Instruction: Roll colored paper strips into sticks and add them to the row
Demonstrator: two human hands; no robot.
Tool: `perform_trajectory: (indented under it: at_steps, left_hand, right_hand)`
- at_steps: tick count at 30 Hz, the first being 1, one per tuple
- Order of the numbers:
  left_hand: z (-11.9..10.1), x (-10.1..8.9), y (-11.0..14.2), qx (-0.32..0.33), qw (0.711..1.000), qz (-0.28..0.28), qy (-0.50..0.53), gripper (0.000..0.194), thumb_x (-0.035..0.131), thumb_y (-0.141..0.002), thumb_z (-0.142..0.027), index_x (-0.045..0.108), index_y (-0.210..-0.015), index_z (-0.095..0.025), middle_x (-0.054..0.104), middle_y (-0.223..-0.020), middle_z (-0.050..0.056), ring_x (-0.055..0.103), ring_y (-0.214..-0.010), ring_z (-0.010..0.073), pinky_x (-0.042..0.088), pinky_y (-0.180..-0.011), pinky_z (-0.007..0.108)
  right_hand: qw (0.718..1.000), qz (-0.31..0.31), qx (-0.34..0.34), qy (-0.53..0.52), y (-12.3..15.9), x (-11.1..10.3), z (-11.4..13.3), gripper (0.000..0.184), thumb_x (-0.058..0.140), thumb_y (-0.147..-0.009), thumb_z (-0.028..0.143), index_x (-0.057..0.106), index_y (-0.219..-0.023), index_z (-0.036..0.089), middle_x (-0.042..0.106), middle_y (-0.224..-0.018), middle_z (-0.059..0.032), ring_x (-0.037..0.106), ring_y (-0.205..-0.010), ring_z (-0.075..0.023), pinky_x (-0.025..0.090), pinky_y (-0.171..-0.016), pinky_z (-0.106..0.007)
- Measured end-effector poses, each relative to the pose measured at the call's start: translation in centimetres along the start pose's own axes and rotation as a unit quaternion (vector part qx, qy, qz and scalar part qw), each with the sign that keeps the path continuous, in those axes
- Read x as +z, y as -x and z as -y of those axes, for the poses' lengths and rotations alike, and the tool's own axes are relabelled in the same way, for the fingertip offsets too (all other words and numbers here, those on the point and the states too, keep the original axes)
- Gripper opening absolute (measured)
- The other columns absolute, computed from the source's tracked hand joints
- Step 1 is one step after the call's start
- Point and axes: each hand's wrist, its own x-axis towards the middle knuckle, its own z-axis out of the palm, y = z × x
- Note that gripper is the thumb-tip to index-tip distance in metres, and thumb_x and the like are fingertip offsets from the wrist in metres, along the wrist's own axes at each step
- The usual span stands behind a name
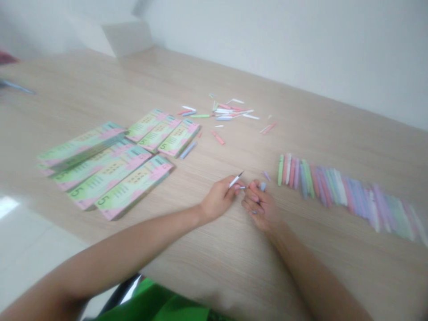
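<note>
My left hand (pixel 219 199) is closed, pinching a thin white pen part (pixel 235 180) with a dark pointed end that aims up and to the right. My right hand (pixel 261 206) is right beside it, fingers curled around a pale blue pen part (pixel 263 186) that pokes out near the thumb. Between the two hands a small light-coloured tip shows; blur hides which piece it belongs to. Just past the right hand a small purple piece (pixel 266 176) lies on the wooden table (pixel 200 249).
A long row of pastel pens (pixel 323 185) runs along the right side. Loose pen parts (pixel 230 111) are scattered towards the back. Green and pink boxes (pixel 133 187) lie in two groups on the left. A white box (pixel 129 38) stands at the far edge by the wall.
</note>
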Motion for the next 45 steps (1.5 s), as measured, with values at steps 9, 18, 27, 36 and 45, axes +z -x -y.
perform_trajectory:
  at_steps: [9, 18, 27, 36, 45]
  left_hand:
    - [0.2, -1.4, -0.7, 0.000, 0.968, 0.158, 0.193, 0.042, 0.053, -0.090, -0.043, 0.061, -0.115, -0.010, 0.055, -0.073, 0.002, 0.048, -0.065, 0.0101, 0.039, -0.061, 0.022]
    - [-0.3, -0.9, -0.2, -0.057, 0.973, 0.107, 0.195, 0.037, 0.057, -0.087, -0.047, 0.060, -0.092, -0.010, 0.055, -0.067, 0.001, 0.048, -0.058, 0.0079, 0.038, -0.055, 0.020]
    - [-0.5, 0.5, -0.7, -0.079, 0.983, 0.017, 0.166, 0.037, 0.051, -0.089, -0.048, 0.058, -0.087, -0.012, 0.053, -0.062, -0.001, 0.048, -0.052, 0.0074, 0.038, -0.053, 0.020]
    - [-0.5, 1.0, -0.8, -0.140, 0.983, -0.009, 0.115, 0.035, 0.048, -0.089, -0.046, 0.056, -0.082, -0.013, 0.048, -0.060, -0.003, 0.036, -0.049, 0.0066, 0.029, -0.048, 0.019]
    - [-0.4, -0.5, -1.0, -0.028, 0.994, 0.108, -0.003, 0.023, 0.043, -0.089, -0.023, 0.054, -0.071, -0.015, 0.051, -0.066, -0.002, 0.044, -0.063, 0.0097, 0.036, -0.063, 0.020]
  right_hand:
    - [0.991, 0.001, -0.028, 0.132, 0.5, 0.6, -0.5, 0.041, 0.071, -0.073, 0.055, 0.053, -0.065, 0.018, 0.033, -0.041, 0.0106, 0.017, -0.034, -0.0012, 0.009, -0.035, -0.020]
    - [0.976, -0.110, -0.051, 0.182, 0.5, 1.5, -1.4, 0.056, 0.071, -0.064, 0.066, 0.044, -0.051, 0.018, 0.039, -0.043, 0.0078, 0.025, -0.032, -0.0016, 0.016, -0.032, -0.019]
    - [0.932, -0.212, -0.128, 0.264, -0.1, 1.6, -1.9, 0.054, 0.055, -0.078, 0.067, 0.051, -0.057, 0.018, 0.046, -0.046, 0.0045, 0.042, -0.038, -0.0062, 0.030, -0.037, -0.020]
    - [0.893, -0.231, -0.186, 0.339, -0.7, -0.7, 0.0, 0.037, 0.062, -0.079, 0.050, 0.063, -0.098, 0.019, 0.046, -0.047, 0.0085, 0.041, -0.039, -0.0074, 0.032, -0.039, -0.020]
    - [0.915, -0.115, -0.136, 0.362, -0.4, 0.4, -0.3, 0.030, 0.067, -0.076, 0.044, 0.067, -0.088, 0.016, 0.056, -0.057, 0.0032, 0.035, -0.042, -0.0054, 0.022, -0.039, -0.021]
